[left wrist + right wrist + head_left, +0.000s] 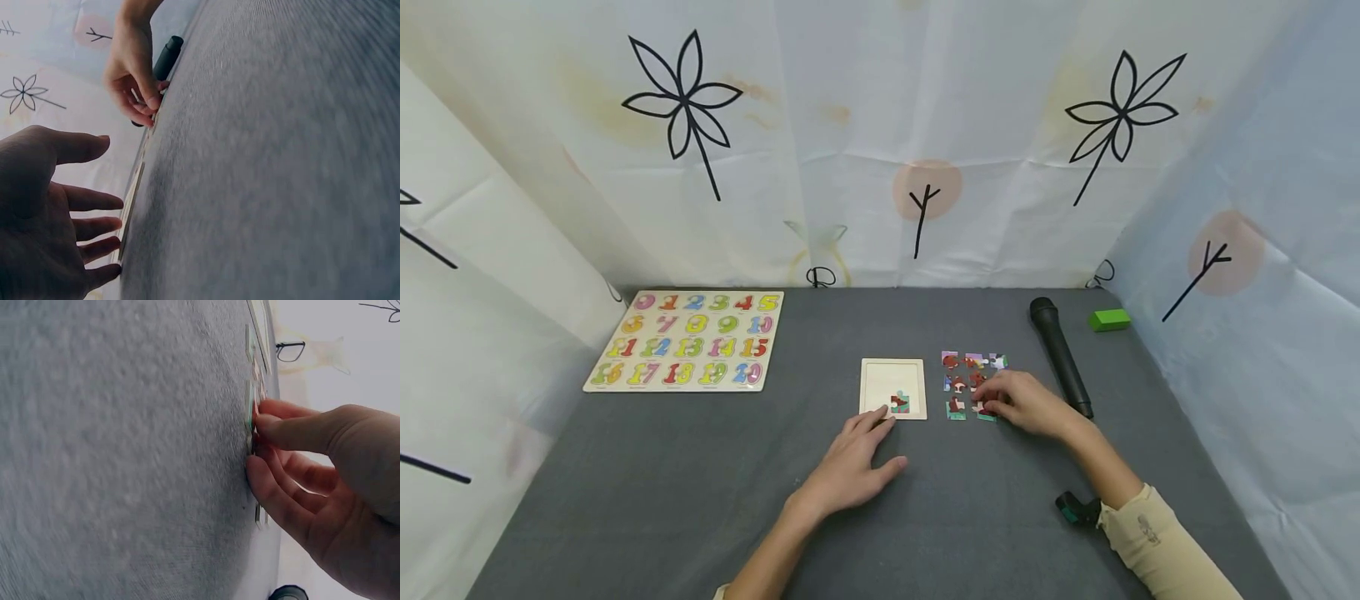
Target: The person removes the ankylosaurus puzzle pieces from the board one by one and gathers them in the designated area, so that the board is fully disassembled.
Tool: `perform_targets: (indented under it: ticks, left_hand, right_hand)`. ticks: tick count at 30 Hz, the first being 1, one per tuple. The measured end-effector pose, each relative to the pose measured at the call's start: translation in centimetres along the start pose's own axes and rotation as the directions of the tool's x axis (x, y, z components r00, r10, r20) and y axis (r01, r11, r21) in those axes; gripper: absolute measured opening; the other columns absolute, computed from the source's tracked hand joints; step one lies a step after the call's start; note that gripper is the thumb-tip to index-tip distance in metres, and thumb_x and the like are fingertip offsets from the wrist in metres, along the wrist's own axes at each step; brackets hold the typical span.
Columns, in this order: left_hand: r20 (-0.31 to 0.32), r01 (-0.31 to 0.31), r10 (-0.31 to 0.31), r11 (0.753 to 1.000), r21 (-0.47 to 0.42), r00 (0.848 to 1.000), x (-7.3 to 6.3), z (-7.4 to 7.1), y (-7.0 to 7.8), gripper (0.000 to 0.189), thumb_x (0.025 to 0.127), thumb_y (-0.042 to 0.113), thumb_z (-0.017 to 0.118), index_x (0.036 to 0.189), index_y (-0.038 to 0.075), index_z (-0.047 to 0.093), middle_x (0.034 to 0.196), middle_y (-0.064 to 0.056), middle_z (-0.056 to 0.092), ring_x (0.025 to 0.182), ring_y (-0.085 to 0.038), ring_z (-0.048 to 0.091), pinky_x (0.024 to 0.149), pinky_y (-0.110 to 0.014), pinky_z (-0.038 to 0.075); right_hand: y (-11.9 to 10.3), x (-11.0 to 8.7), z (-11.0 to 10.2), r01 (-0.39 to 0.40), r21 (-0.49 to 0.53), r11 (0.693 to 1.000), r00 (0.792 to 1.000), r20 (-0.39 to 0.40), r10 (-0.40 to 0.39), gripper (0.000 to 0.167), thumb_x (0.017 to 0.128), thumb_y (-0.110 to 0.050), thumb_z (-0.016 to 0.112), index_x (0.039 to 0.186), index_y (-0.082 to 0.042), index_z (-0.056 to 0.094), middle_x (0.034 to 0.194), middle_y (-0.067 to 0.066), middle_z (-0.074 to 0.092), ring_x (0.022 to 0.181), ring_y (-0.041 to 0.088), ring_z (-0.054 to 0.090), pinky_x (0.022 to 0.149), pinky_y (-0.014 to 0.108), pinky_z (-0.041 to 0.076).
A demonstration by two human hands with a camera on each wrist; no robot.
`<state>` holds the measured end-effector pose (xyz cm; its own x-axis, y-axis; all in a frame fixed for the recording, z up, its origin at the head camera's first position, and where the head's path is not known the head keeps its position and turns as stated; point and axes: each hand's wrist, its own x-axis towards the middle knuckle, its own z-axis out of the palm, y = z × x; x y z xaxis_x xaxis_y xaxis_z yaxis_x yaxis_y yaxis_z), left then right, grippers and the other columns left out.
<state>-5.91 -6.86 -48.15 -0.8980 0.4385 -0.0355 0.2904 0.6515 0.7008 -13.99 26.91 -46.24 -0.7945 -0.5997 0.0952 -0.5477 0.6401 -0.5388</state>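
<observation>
A square wooden puzzle tray (880, 367) lies on the grey table, with one red and green puzzle piece (899, 403) in its lower part. My left hand (852, 467) rests at the tray's near edge, fingers spread and fingertips right at the rim. To the right of the tray, loose puzzle pieces (956, 408) with red and green pictures lie in rows. Over the right side of these rows, my right hand (1024, 403) pinches a puzzle piece low at the table, thumb and fingertips close together. That piece is mostly hidden by the fingers (294, 434).
A number board (685, 342) lies at the back left. Beyond my right hand are a black microphone (1062, 354) and a green block (1109, 320). A small black object (1077, 509) shows by the right sleeve (1157, 542). Printed white curtains (850, 100) surround the table.
</observation>
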Motion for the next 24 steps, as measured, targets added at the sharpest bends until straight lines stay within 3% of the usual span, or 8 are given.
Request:
perform_targets:
  ticks: [5,11,13,17,20,24]
  left_hand:
    - [-0.017,-0.024,0.024,1.000,-0.003,1.000,0.0,-0.6,-1.1,0.061,0.103,0.034,0.070,0.154,0.003,0.059,0.168,-0.015,0.051,0.154,-0.039,0.046,0.123,-0.067,0.040]
    - [0.014,-0.083,0.085,0.991,-0.106,0.996,0.0,-1.6,-2.7,0.056,0.105,0.036,0.070,0.151,0.004,0.063,0.164,-0.016,0.055,0.150,-0.041,0.048,0.121,-0.065,0.042]
    - [0.040,-0.078,0.086,0.984,-0.161,0.996,0.1,-1.9,-3.2,0.055,0.105,0.038,0.070,0.150,0.006,0.064,0.165,-0.015,0.054,0.151,-0.041,0.046,0.121,-0.065,0.041]
    - [0.106,-0.012,0.042,0.963,-0.270,0.993,0.2,-2.5,-3.9,0.054,0.105,0.038,0.071,0.152,0.012,0.064,0.170,-0.008,0.049,0.159,-0.039,0.039,0.126,-0.068,0.034]
    - [0.133,0.004,0.038,0.953,-0.302,0.990,0.2,-2.8,-4.2,0.052,0.107,0.038,0.069,0.153,0.015,0.063,0.171,-0.007,0.048,0.162,-0.039,0.037,0.128,-0.069,0.031]
    - [0.138,0.011,0.032,0.953,-0.304,0.990,0.2,-3.1,-4.7,0.051,0.108,0.037,0.068,0.154,0.018,0.062,0.173,-0.006,0.046,0.163,-0.038,0.035,0.128,-0.068,0.030]
  right_hand:
    - [-0.6,0.6,0.9,-0.018,0.073,0.997,0.999,-0.048,0.022,0.014,0.098,-0.004,0.078,0.111,-0.006,0.080,0.084,-0.004,0.072,0.073,-0.002,0.057,0.066,0.023,0.050]
    - [-3.0,2.6,2.7,-0.011,0.203,0.979,1.000,-0.021,0.016,0.018,0.098,-0.007,0.079,0.115,-0.002,0.078,0.093,0.002,0.075,0.081,0.001,0.063,0.071,0.022,0.056]
    - [-4.0,3.5,3.3,-0.027,0.230,0.973,1.000,0.004,0.027,0.020,0.098,-0.008,0.079,0.117,-0.001,0.076,0.097,0.004,0.076,0.084,0.003,0.066,0.074,0.022,0.058]
    - [-5.2,5.4,4.7,-0.045,0.249,0.967,0.999,0.035,0.037,0.025,0.099,-0.012,0.078,0.122,-0.001,0.075,0.100,0.007,0.078,0.085,0.006,0.070,0.078,0.023,0.059]
    - [-5.6,6.9,5.5,-0.056,0.232,0.971,0.998,0.039,0.049,0.031,0.098,-0.017,0.081,0.124,-0.001,0.075,0.098,0.008,0.078,0.080,0.004,0.068,0.077,0.024,0.057]
    - [-5.6,8.3,6.1,-0.087,0.185,0.979,0.996,0.031,0.083,0.029,0.093,-0.020,0.086,0.116,-0.003,0.078,0.096,0.008,0.077,0.073,0.002,0.062,0.077,0.024,0.055]
